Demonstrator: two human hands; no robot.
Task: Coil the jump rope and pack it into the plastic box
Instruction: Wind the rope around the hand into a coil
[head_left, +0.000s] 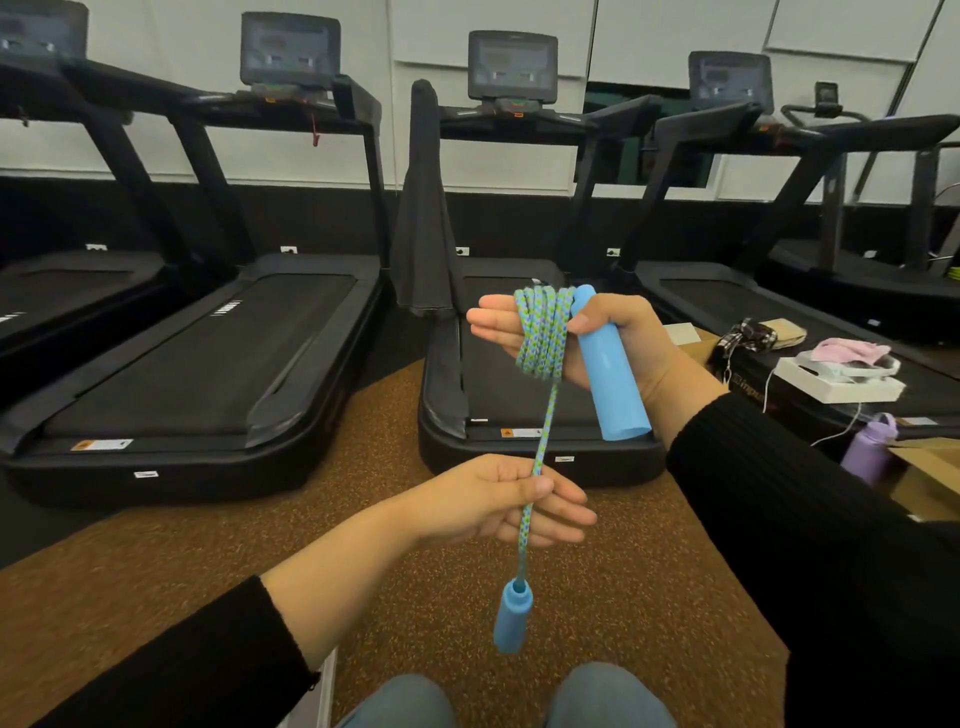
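Note:
The jump rope has a blue-green braided cord and two light blue handles. Several turns of the cord are wound around the flat fingers of my right hand, whose thumb pins one blue handle against the palm. A single strand runs down from that coil to my left hand, which pinches it between thumb and fingers. Below my left hand the second blue handle dangles free above my knees. A pale edge at the bottom may be the plastic box; I cannot tell.
Several black treadmills stand in a row ahead on a brown speckled floor. A dark towel hangs on the middle one. At right lie a white tray with pink cloth, a purple bottle and cardboard boxes.

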